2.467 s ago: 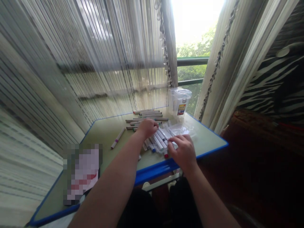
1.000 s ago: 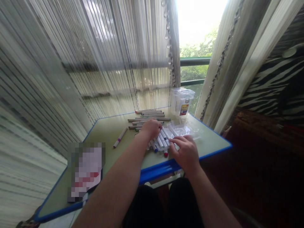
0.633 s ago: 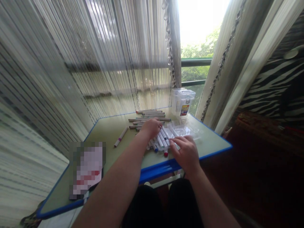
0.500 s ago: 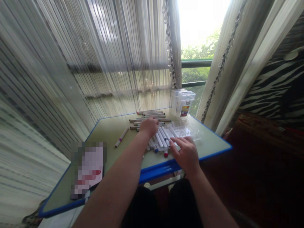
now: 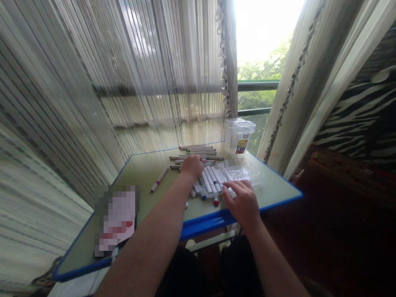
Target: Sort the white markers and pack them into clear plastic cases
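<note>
My left hand (image 5: 192, 166) reaches over the marker pile, its fingers curled closed on a marker whose body is mostly hidden beneath them. Right beside it, several white markers (image 5: 208, 181) lie side by side at a slant. One marker with a red end (image 5: 216, 202) and one with a blue end (image 5: 203, 197) point toward me. At the right of this bunch rests my right hand (image 5: 243, 200), fingers bent but apart, fingertips close to the marker ends. Beyond my left hand, more markers (image 5: 198, 149) lie roughly crosswise. A single marker with a purple band (image 5: 159, 180) lies apart at the left.
A clear plastic box (image 5: 239, 136) stands at the table's back right corner. Clear plastic trays (image 5: 244, 171) lie in front of it. A blurred-out flat object (image 5: 116, 222) is at the left of the blue-edged table (image 5: 278, 190). Curtains (image 5: 148, 82) hang behind.
My left hand has shifted very slightly left and down, staying over the markers. My right hand is nearly still. The whole view has shifted a little.
</note>
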Action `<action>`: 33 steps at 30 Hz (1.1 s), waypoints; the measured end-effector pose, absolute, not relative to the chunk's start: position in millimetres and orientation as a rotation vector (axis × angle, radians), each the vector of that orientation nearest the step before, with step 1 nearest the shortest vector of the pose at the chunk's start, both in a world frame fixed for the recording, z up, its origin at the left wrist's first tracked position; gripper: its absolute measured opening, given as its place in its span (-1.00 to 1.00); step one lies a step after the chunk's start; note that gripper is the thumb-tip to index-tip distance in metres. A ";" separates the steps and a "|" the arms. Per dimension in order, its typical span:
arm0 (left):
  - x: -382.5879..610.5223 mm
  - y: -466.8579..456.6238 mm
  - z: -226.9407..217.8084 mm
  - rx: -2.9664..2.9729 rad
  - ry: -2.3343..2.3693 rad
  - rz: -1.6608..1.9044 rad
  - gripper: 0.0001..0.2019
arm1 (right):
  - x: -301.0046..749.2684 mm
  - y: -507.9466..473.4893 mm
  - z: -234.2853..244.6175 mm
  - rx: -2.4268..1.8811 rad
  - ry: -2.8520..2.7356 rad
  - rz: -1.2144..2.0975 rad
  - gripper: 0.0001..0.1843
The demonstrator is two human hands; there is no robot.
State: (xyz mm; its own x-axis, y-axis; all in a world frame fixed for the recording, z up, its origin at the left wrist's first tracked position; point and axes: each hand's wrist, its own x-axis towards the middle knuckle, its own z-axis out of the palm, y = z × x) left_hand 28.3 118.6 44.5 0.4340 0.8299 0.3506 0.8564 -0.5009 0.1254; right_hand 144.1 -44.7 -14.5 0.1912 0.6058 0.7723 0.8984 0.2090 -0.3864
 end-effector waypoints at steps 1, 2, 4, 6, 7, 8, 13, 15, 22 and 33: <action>28.5 119.1 44.7 -2.589 -1.561 -0.596 -0.68 | 143.8 -45.2 -14.4 -1.478 -1.525 -0.373 -0.82; 28.5 119.7 45.0 -2.580 -1.587 -0.617 -0.68 | 143.6 -45.8 -14.2 -1.463 -1.542 -0.367 -0.82; 27.9 121.0 45.5 -2.575 -1.610 -0.643 -0.68 | 143.2 -46.8 -13.8 -1.440 -1.575 -0.354 -0.82; 27.3 122.2 45.4 -2.574 -1.610 -0.659 -0.68 | 143.1 -47.4 -13.6 -1.432 -1.604 -0.347 -0.83; 27.0 122.7 45.1 -2.577 -1.605 -0.658 -0.68 | 143.2 -47.4 -13.5 -1.432 -1.617 -0.349 -0.83; 27.0 123.1 44.6 -2.583 -1.597 -0.652 -0.67 | 143.2 -47.3 -13.6 -1.432 -1.625 -0.354 -0.83; 28.2 122.9 42.5 -2.616 -1.572 -0.600 -0.68 | 143.1 -45.4 -14.3 -1.446 -1.633 -0.382 -0.83; 28.8 122.3 42.5 -2.616 -1.571 -0.597 -0.69 | 142.8 -45.1 -14.4 -1.450 -1.628 -0.385 -0.83; 29.2 119.4 43.3 -2.675 -1.443 -0.677 -0.68 | 142.2 -48.0 -12.6 -1.411 -1.621 -0.379 -0.83; 35.4 117.4 38.7 -2.974 -1.166 -0.504 -0.64 | 140.8 -49.5 -10.3 -1.417 -1.621 -0.386 -0.83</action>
